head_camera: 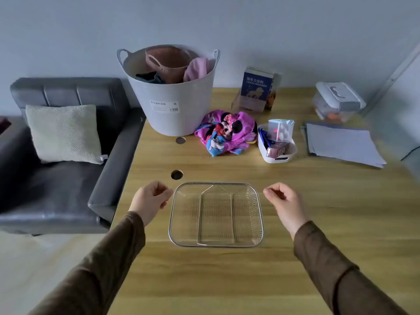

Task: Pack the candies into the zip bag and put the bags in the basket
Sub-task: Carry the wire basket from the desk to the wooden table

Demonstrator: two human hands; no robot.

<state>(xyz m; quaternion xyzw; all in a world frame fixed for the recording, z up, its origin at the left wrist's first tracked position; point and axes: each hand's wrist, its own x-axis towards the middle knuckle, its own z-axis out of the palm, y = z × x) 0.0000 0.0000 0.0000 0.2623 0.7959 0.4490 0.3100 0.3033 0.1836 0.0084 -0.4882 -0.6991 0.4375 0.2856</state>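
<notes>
A shallow wire mesh basket [172, 221] lies in front of me on the wooden table, with nothing inside it. My left hand [151, 198] hovers just beside the basket's left rim, fingers loosely curled, holding nothing. My right hand [285, 202] sits a little off the basket's right rim, fingers curled the same way and holding nothing. I see no candies and no zip bag that I can identify.
A grey tub [172, 105] of clothes stands at the back, a cartoon cloth [227, 133] beside it. A small white tray [263, 151] of items, a blue box [255, 89], a lidded container [338, 101] and papers [343, 144] lie right. A sofa [56, 173] borders the table's left edge.
</notes>
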